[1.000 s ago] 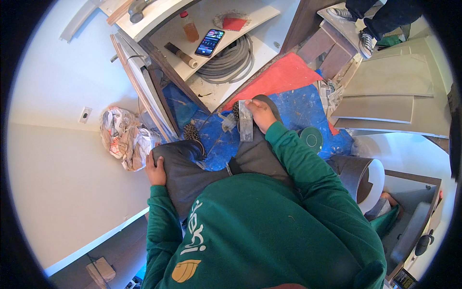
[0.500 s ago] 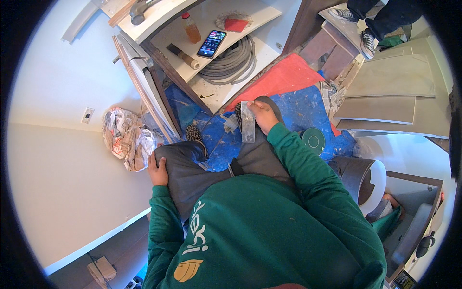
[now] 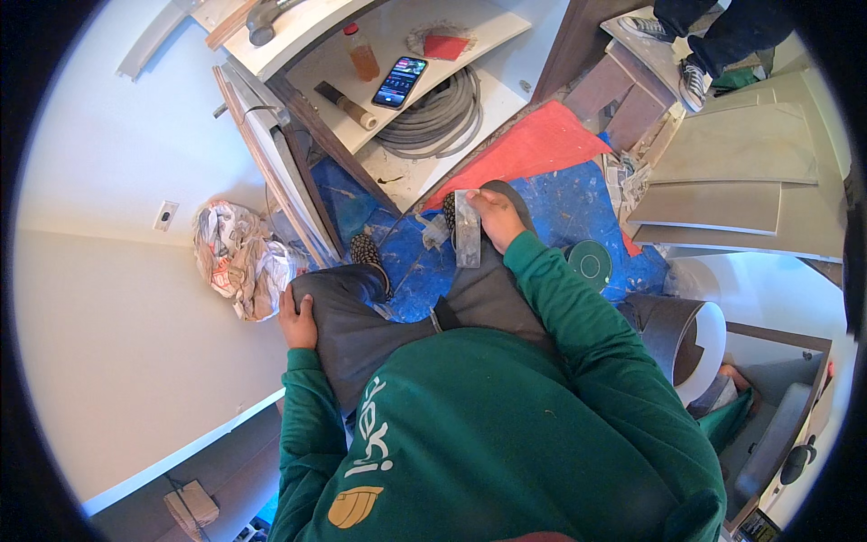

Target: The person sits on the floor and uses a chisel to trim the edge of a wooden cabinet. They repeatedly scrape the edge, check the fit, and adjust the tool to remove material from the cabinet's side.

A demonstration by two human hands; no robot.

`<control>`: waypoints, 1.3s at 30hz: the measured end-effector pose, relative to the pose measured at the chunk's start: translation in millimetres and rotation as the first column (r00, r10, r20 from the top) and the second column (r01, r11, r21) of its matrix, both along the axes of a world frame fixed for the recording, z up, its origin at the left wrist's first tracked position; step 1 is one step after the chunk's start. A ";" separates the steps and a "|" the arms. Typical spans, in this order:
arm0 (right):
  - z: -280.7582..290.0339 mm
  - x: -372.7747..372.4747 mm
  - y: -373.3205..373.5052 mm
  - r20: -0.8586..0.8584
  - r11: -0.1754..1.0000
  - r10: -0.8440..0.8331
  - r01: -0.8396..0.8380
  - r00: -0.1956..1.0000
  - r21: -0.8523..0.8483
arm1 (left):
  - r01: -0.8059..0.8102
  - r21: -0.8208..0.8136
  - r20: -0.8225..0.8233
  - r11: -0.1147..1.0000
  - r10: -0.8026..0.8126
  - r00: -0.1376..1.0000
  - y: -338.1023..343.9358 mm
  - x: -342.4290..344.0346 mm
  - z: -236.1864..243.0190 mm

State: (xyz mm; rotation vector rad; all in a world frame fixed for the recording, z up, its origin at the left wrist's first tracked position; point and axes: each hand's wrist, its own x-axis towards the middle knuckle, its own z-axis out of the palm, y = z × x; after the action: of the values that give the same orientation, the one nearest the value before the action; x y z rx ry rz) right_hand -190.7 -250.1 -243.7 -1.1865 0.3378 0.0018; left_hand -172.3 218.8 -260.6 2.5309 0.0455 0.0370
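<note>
On my right thigh, near the knee, my right hand (image 3: 496, 219) is closed around the edge of a flat grey rectangular plate (image 3: 467, 237). The plate stands lengthwise along the thigh, its surface smeared and dusty; I cannot make out its exact kind. The thumb lies across its upper end, and the other fingers are partly hidden. My left hand (image 3: 297, 321) lies on the outer side of my left knee with its fingers stretched along the grey trousers (image 3: 339, 307), holding nothing.
Ahead, an open cabinet (image 3: 452, 50) holds a phone (image 3: 399, 82), a bottle (image 3: 362, 60), a brush-like tool (image 3: 346, 105) and coiled grey hose (image 3: 438, 122). Crumpled plastic (image 3: 239, 257) lies left. A green-lidded tub (image 3: 589, 264) stands right. Another person's shoes (image 3: 693, 83) are far right.
</note>
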 end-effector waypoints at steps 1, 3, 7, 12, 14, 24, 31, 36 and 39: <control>0.9 -0.2 0.3 0.000 1.000 -0.001 0.001 1.000 -0.001 | -0.004 0.011 0.002 1.000 0.004 1.000 -0.6 -0.6 0.7; 2.8 -0.6 0.7 0.001 1.000 -0.002 0.002 1.000 -0.002 | -0.007 -0.017 -0.012 1.000 0.007 1.000 -1.6 -1.1 2.3; 0.7 -0.5 -0.6 0.005 0.997 -0.007 0.007 1.000 -0.075 | -0.004 -0.003 -0.013 1.000 0.004 1.000 2.1 -0.1 -2.6; 1.6 -0.3 -0.5 -0.008 0.998 0.005 -0.006 1.000 -0.055 | -0.010 -0.021 -0.042 1.000 0.009 0.999 2.0 -0.5 -0.9; -4.2 0.7 -1.9 -0.006 0.998 0.000 0.000 1.000 -0.057 | -0.012 -0.024 -0.046 1.000 0.011 0.999 1.4 0.2 -1.0; 1.1 -0.1 0.7 0.007 0.999 -0.027 0.027 1.000 -0.027 | -0.025 -0.028 -0.031 0.999 0.024 0.999 -1.2 -1.3 -0.2; 6.4 -2.1 -2.3 0.017 0.999 0.032 -0.032 0.999 -0.030 | -0.005 -0.034 -0.009 0.999 0.005 1.000 4.4 -0.2 -5.8; 3.8 -0.7 -0.8 0.001 1.000 -0.015 0.015 1.000 -0.026 | 0.003 -0.033 -0.020 0.999 -0.004 1.000 1.1 0.5 -2.4; 14.7 -1.2 1.4 -0.033 0.999 0.027 -0.026 0.999 0.041 | -0.020 -0.015 -0.026 1.000 0.020 0.999 2.8 -2.4 -2.2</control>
State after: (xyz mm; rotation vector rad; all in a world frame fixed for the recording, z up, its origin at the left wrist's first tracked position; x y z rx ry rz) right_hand -192.0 -248.8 -229.1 -1.1520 0.3498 0.0516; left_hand -174.7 221.6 -262.8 2.5155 0.0810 0.0115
